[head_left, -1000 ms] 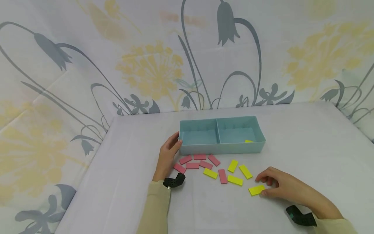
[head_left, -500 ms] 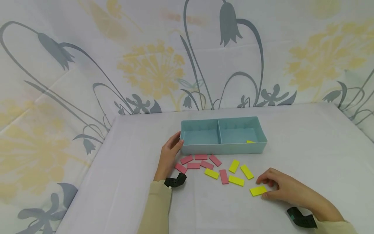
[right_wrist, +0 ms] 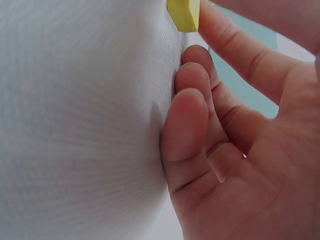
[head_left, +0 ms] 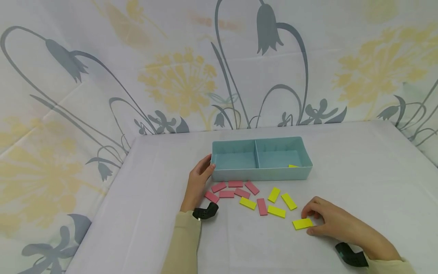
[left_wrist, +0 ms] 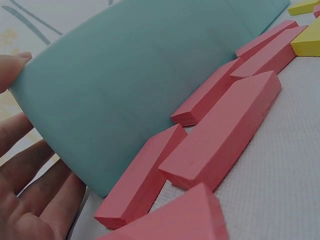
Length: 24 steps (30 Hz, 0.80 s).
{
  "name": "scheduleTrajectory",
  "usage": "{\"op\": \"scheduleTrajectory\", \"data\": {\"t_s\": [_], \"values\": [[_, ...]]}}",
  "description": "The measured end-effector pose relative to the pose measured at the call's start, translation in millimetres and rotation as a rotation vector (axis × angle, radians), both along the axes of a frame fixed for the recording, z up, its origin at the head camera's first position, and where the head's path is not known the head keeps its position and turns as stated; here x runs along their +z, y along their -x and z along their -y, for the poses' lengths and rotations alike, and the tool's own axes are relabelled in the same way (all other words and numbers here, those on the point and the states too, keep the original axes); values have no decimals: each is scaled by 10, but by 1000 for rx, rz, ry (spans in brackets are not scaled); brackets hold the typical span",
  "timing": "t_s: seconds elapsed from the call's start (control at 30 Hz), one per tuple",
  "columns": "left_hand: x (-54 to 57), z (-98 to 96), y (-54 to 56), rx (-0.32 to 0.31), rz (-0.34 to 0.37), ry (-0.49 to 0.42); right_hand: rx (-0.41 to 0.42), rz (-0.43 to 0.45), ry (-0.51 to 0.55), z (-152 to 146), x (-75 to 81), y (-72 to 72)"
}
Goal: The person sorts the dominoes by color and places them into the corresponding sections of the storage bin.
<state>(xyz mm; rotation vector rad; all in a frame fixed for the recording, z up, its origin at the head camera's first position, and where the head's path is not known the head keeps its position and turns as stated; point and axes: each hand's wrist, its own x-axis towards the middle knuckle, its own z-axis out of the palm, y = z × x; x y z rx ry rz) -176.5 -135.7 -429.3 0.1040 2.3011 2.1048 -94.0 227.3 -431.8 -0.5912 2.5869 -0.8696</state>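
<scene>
At the left end of a light blue two-compartment box (head_left: pixel 261 174), my left hand (head_left: pixel 195 186) holds the near corner. Its thumb lies at the rim and its fingers along the outer side wall. Over to the right, my right hand (head_left: pixel 337 222) pinches a flat yellow block (head_left: pixel 302 223) between thumb and index finger, low at the cloth. In the right wrist view the index finger touches that yellow block (right_wrist: pixel 185 15), while the other fingers bend against the cloth. Several pink blocks (left_wrist: pixel 225 130) lie along the box's front, close to my left hand.
Several more yellow blocks (head_left: pixel 276 211) lie between the pink ones and my right hand. A yellow piece (head_left: pixel 292 166) shows inside the right compartment. The white cloth (head_left: pixel 253 247) covers the table, and a flower-printed curtain (head_left: pixel 191 57) rises behind it.
My right index finger has come down onto the far edge of the yellow block, closing toward the thumb. My left hand stays at the box. The view has shifted slightly.
</scene>
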Motion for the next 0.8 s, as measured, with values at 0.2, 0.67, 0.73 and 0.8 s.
{"op": "scheduleTrajectory", "data": {"t_s": [0.2, 0.67, 0.73, 0.8], "values": [[2, 4, -5, -1, -1, -9, 1, -3, 13, -3, 3, -8], [-17, 12, 10, -2, -10, -22, 0, 118, -35, 48, 197, 91], [-23, 15, 13, -1, -9, -19, 17, 111, -31, 49, 237, 115], [-22, 11, 16, -1, -7, -15, 31, 91, -26, 47, 281, 138]]}}
